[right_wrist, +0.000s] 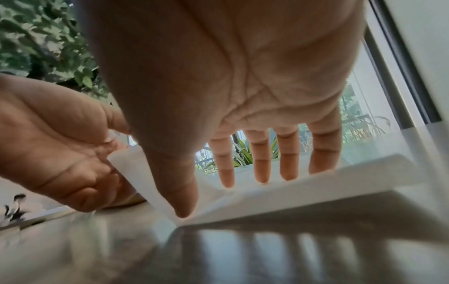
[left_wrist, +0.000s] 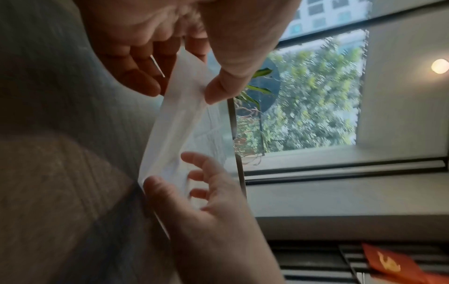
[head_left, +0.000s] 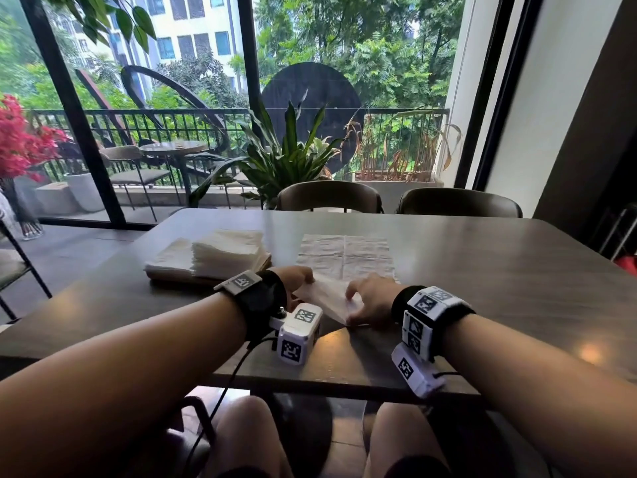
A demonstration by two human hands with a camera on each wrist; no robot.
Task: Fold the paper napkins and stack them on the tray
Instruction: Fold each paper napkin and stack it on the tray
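Now the napkin point(head_left: 327, 298) is half lifted, and it could tear or fold crooked.

The left hand point(head_left: 299, 279) has its grip pinched on one edge of the thin paper, thumb on one side and fingers on the other. The right hand point(head_left: 370, 300) is not grasping; its fingers are straight and its thumb presses the near corner down on the bench point(head_left: 482, 270). Between the two grips the paper hangs loose. If the left grip pulls too hard, I think the paper may rip, or slip out from under the thumb. Then the edges would not meet. Just past the grips the rest of the sheet lies flat. Left of the left grip, the tray point(head_left: 206, 279) holds the white stack point(head_left: 220, 253), so a wide swing could bump it.
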